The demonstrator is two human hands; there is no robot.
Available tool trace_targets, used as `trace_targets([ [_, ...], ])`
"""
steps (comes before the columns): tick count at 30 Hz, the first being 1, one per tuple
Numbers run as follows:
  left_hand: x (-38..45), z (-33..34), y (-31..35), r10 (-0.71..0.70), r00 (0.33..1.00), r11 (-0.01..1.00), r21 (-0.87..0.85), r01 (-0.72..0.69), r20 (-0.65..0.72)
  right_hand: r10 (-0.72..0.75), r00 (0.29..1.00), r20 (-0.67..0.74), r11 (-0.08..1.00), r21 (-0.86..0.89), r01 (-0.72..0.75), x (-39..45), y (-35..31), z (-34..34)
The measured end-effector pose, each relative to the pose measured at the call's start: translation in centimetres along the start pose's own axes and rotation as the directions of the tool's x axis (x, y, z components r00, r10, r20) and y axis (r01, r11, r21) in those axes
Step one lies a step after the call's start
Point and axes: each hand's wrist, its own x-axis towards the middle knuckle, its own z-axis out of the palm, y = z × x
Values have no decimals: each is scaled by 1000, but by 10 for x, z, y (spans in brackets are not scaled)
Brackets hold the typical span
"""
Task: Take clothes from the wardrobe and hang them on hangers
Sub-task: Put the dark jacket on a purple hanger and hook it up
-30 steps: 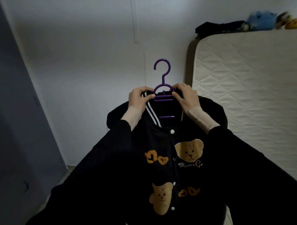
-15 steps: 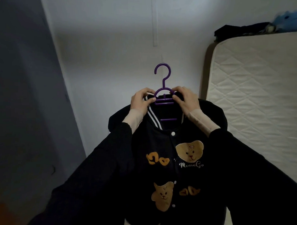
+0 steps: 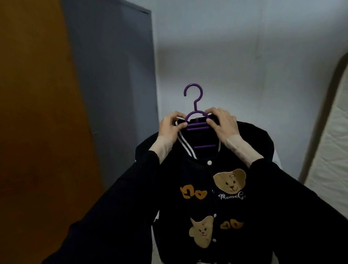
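Note:
A black jacket (image 3: 201,206) with bear patches and a white-striped collar hangs on a purple plastic hanger (image 3: 196,111), held up in front of me. My left hand (image 3: 169,126) pinches the hanger's left shoulder and the collar. On the other side, my right hand (image 3: 224,124) grips the hanger's right shoulder together with the collar. The hook points up, free of any rail. The hanger's arms are hidden inside the jacket.
A grey wardrobe panel (image 3: 116,84) and an orange-brown door (image 3: 30,117) stand to the left. A white wall (image 3: 235,50) is behind the jacket. A quilted mattress (image 3: 337,155) leans upright at the right edge.
My view has swung left: the mattress slid to the right edge and the wardrobe panel and orange door came in. Both hands keep the same hold on the hanger.

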Motion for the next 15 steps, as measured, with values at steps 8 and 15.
trace_targets([
  [8, -25, -99, 4, -6, 991, 981, 190, 32, -131, -113, 993, 33, 977, 183, 105, 9, -77, 46],
  [15, -69, -208, 6, -23, 966, 938, 328, 110, -257, -251, 965, 71, 923, 319, 216, 4, -174, 95],
])
